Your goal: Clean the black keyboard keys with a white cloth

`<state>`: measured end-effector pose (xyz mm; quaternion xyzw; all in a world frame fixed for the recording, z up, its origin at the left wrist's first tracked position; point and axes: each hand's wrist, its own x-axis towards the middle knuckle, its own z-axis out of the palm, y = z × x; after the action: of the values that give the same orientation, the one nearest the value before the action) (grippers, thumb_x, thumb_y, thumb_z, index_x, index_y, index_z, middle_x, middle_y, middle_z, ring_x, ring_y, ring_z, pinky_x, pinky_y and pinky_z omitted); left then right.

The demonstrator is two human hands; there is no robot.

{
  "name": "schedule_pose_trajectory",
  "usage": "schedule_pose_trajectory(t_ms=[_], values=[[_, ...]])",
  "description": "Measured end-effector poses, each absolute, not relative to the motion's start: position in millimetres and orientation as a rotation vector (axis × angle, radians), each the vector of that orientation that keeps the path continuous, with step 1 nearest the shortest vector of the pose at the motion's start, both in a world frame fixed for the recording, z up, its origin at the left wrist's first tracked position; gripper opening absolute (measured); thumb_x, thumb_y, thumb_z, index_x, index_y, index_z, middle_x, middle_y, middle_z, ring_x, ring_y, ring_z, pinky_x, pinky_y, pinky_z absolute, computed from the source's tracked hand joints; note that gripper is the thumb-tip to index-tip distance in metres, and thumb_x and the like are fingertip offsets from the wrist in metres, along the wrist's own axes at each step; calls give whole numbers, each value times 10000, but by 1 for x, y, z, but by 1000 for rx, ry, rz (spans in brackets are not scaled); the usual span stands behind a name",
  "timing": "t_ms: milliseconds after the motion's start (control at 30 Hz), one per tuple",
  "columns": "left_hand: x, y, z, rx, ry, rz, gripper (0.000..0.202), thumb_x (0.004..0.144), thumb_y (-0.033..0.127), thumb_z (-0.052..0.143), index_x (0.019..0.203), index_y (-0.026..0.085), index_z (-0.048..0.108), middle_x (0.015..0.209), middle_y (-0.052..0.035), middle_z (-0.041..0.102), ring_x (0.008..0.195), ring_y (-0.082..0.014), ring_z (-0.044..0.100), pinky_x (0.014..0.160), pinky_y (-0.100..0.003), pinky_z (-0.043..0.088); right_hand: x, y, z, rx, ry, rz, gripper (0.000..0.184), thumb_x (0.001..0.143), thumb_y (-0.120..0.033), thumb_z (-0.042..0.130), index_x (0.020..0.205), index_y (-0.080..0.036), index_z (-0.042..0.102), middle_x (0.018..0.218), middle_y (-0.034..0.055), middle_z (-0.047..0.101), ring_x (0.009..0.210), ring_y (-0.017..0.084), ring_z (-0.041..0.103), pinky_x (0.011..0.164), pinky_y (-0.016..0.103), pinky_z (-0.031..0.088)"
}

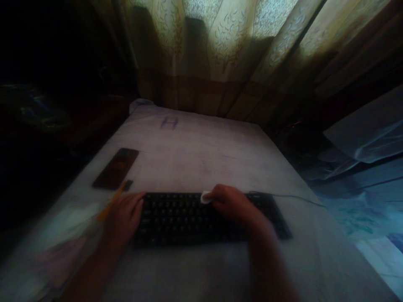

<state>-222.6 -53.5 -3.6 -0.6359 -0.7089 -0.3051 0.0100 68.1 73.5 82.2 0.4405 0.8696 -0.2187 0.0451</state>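
Note:
A black keyboard (176, 220) lies lengthwise across the cloth-covered table in the head view. My left hand (124, 214) is at its left end, fingers bent against the edge and steadying it. Over the upper row of keys, right of the middle, my right hand (228, 201) is closed on a small white pad (206, 197). The pad touches the keys; its exact material cannot be made out. My right forearm covers some of the keys on the right. Just beyond my left hand lies an orange stick with a dark end (118, 193), looking like a brush.
A dark phone (116, 168) lies at the left of the table (201, 151). Blurred plastic and a pinkish cloth (61, 260) rest at the near left. The keyboard's cable (299, 197) runs off to the right. Patterned curtains (226, 42) hang behind the table.

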Motion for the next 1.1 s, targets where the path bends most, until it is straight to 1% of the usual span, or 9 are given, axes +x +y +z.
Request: schedule_pose_trajectory(t_ms=[133,233,367,500,567,633,800,900,1100], values=[[-222,-53,-4,-1984,-2229,-968,395,963,392,385,1036,185,713,995,-93,769,937,-263,704,890,-452,554,75,74,86,1397,2626,-689,379,831,-97,573,1088,-286,778,1062,73,743,1000,252,679,906,382,489],[-222,-54,-4,-1964,-2241,-972,398,962,415,395,1036,191,716,1006,-92,767,945,-263,702,901,-451,550,80,74,89,1450,2601,-690,359,838,-97,567,1064,-274,783,1069,71,744,1010,252,679,919,391,489],[-223,-55,-5,-1969,-2256,-992,360,950,431,430,1029,235,721,998,-65,769,950,-258,702,905,-445,551,77,73,91,1459,2712,-676,406,881,-92,503,1179,-248,731,1116,75,730,1025,233,670,927,374,485],[-223,-54,-7,-1998,-2244,-1031,368,951,422,435,1057,222,725,1016,-78,770,958,-262,705,913,-461,551,58,68,93,1342,2860,-711,480,891,-73,471,1312,-228,642,1152,77,715,1031,216,661,926,342,481],[-221,-53,-7,-1992,-2231,-1052,372,952,415,428,1056,222,729,1017,-78,771,962,-265,704,912,-472,552,42,64,93,1310,2847,-675,454,902,-87,480,1297,-226,656,1136,87,714,1005,219,668,905,338,481],[-220,-53,-6,-1996,-2220,-1054,373,953,414,424,1049,229,733,1006,-72,773,956,-263,704,897,-466,559,24,60,89,1238,2847,-666,405,923,-136,505,1271,-256,675,1137,80,711,984,216,671,878,325,480],[-218,-52,-3,-2015,-2205,-1029,375,952,417,429,1055,223,733,996,-73,770,937,-256,701,881,-445,562,-12,48,74,1064,2951,-555,315,983,-265,500,1224,-299,700,1030,73,711,849,205,670,733,291,464],[-218,-53,-4,-2012,-2201,-1031,378,956,404,425,1059,208,731,1002,-84,767,941,-260,699,883,-460,561,-13,48,71,1046,2951,-467,305,984,-271,499,1199,-318,710,965,71,702,794,209,663,670,291,439],[-217,-54,-5,-2020,-2208,-1014,370,960,403,420,1079,223,721,1025,-72,766,971,-260,695,894,-472,558,9,60,79,1112,2832,-448,310,975,-238,511,1183,-312,729,932,77,704,767,198,654,658,288,423]])
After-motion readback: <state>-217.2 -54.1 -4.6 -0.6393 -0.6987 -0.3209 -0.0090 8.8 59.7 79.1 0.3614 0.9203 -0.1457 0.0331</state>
